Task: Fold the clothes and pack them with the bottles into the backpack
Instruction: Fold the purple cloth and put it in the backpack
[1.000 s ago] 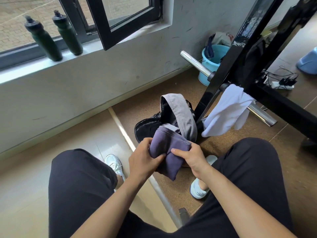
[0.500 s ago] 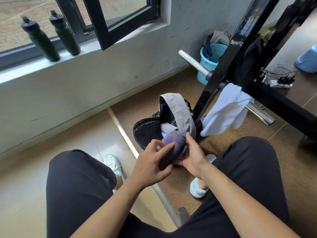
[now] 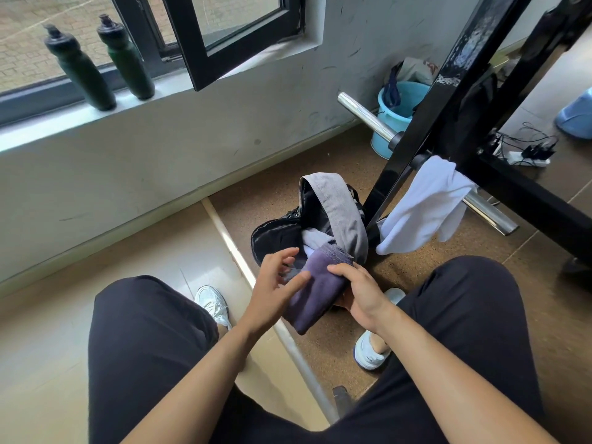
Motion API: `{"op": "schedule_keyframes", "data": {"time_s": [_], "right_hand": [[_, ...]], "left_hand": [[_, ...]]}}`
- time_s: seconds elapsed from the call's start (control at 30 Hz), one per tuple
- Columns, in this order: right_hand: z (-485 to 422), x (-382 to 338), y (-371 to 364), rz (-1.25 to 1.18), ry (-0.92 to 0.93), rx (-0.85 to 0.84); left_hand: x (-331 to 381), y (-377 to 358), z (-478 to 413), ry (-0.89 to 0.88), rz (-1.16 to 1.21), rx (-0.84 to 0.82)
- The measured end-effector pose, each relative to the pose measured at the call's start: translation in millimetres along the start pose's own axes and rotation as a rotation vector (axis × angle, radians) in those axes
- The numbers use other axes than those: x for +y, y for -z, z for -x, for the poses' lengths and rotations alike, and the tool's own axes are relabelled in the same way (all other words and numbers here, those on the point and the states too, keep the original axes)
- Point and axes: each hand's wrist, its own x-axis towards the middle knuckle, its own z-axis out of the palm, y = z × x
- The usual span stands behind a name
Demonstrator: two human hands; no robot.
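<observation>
Head view, how's packing?
— Right hand (image 3: 362,293) grips the folded purple garment (image 3: 317,293), left hand (image 3: 275,283) touches it loose-fingered, mid-frame at the open backpack (image 3: 272,235) mouth. White cloth (image 3: 426,206) on the bar (image 3: 490,213), two bottles (image 3: 80,68) upper left, not packed yet!

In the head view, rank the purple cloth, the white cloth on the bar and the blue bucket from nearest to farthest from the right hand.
1. Purple cloth: in the right hand grip.
2. White cloth: draped over the bar, ahead and right.
3. Blue bucket: farthest, back right.
</observation>
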Motion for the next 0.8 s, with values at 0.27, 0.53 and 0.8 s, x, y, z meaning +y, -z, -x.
{"op": "schedule_keyframes", "data": {"time_s": [0.27, 0.53, 0.8], "right_hand": [[-1.1, 1.1, 1.9, 0.065, 0.029, -0.007], [-29.7, -5.5, 20.7, 0.562, -0.052, -0.036], [-112.4, -42.1, 49.3, 1.423, 0.134, 0.050]], "left_hand": [[6.2, -9.7, 12.0, 0.082, 0.167, -0.381], [-3.8, 0.4, -11.8, 0.113, -0.017, -0.403], [-50.2, 3.9, -90.7, 0.276, -0.208, -0.120]]}}
